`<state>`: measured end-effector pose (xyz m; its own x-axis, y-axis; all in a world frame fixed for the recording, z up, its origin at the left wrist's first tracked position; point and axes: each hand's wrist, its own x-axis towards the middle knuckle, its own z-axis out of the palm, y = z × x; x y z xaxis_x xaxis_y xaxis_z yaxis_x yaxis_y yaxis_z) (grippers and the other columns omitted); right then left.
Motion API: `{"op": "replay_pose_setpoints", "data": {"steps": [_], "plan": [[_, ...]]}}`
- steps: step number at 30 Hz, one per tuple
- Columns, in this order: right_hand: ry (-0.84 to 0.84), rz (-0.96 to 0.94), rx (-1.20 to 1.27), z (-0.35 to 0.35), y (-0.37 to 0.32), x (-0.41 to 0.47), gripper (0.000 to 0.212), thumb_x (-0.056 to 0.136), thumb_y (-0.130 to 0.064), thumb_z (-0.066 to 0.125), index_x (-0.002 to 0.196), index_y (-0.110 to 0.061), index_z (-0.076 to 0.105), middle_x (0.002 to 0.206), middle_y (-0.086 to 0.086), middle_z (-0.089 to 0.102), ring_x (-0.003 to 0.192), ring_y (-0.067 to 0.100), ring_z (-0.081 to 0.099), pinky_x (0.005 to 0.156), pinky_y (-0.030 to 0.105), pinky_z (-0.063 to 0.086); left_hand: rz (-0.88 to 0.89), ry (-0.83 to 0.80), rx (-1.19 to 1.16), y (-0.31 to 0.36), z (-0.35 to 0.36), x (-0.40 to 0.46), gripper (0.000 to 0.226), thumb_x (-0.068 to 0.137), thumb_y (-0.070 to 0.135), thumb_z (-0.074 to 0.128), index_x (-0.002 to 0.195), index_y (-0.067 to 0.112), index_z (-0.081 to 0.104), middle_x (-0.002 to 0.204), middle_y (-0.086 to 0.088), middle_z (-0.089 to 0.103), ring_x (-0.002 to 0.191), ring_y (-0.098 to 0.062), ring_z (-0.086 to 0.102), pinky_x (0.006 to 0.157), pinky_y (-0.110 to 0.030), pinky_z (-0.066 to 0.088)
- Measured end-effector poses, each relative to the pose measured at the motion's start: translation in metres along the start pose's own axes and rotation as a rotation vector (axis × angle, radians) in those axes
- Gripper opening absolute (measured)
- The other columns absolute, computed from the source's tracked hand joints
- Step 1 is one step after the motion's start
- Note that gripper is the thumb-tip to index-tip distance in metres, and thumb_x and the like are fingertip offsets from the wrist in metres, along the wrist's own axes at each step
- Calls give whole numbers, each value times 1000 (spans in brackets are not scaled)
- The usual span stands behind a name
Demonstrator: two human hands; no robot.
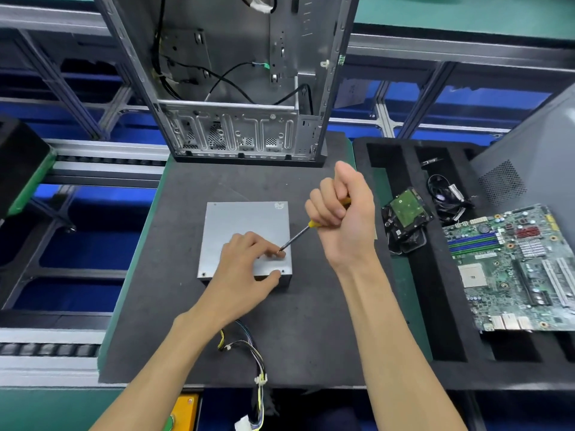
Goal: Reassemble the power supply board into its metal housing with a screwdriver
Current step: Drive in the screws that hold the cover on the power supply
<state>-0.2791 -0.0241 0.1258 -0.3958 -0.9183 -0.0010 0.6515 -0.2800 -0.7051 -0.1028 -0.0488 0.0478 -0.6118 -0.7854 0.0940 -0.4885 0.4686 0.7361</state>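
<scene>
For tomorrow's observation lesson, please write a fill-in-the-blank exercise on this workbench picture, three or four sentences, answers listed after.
1. The right hand grips a ____ with a yellow handle.
2. The left hand rests on the metal housing, fingertips beside the tool's ____.
3. A green motherboard lies to the ____ of the housing.
4. A bundle of wires runs from the housing's near side toward the ____ edge of the dark mat.

Missing words: screwdriver; tip; right; near
</scene>
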Motion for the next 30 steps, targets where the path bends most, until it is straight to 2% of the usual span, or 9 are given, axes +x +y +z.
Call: {"op": "replay_pose_setpoints", "data": {"steps": [3, 8, 12, 20, 25, 27, 30], "plan": [[-68, -44, -181, 6, 2, -9, 43, 96, -17, 51, 56, -23, 37, 42, -7, 24, 38, 10, 16, 43, 22, 19, 20, -9, 55, 1, 4, 0, 29, 81, 13, 75, 104, 29, 71, 98, 17, 51, 98, -12, 43, 95, -33, 33], [-114, -40, -370, 7, 12, -17, 42, 96, -13, 52, 62, -18, 27, 46, -7, 24, 41, 13, 16, 46, 26, 16, 33, 21, 31, 2, 4, -3, 29, 81, 13, 76, 104, 30, 72, 96, 14, 51, 98, -8, 41, 93, -29, 30], [-124, -30, -417, 6, 19, -19, 41, 95, -13, 52, 61, -18, 31, 46, -7, 25, 41, 12, 18, 44, 21, 21, 34, 42, 31, 4, 5, -3, 29, 81, 11, 76, 103, 29, 73, 96, 9, 53, 95, -14, 42, 91, -26, 29], [-134, -26, -439, 1, 26, -18, 42, 96, -13, 52, 60, -21, 35, 47, -7, 28, 40, 10, 21, 44, 20, 24, 23, 36, 38, 5, 4, -3, 28, 81, 10, 76, 103, 27, 73, 97, 8, 53, 95, -16, 43, 90, -30, 30], [-129, -18, -476, 2, 28, -20, 42, 96, -13, 53, 60, -20, 33, 49, -9, 29, 42, 11, 21, 45, 19, 25, 29, 35, 37, 3, 5, -4, 28, 81, 12, 76, 103, 28, 72, 97, 10, 52, 96, -14, 43, 91, -26, 29], [-153, -21, -514, 3, 29, -21, 43, 98, -17, 55, 61, -20, 34, 50, -11, 30, 43, 11, 23, 45, 19, 27, 32, 35, 33, 2, 5, -3, 27, 81, 13, 76, 103, 29, 72, 97, 11, 53, 96, -14, 43, 91, -25, 29], [-233, 10, -581, 7, 30, -24, 44, 99, -41, 51, 60, -22, 42, 53, -11, 34, 49, 12, 28, 49, 18, 29, 36, 38, 35, 0, 6, -3, 27, 81, 13, 77, 102, 28, 71, 99, 10, 54, 96, -15, 41, 90, -28, 28]]}}
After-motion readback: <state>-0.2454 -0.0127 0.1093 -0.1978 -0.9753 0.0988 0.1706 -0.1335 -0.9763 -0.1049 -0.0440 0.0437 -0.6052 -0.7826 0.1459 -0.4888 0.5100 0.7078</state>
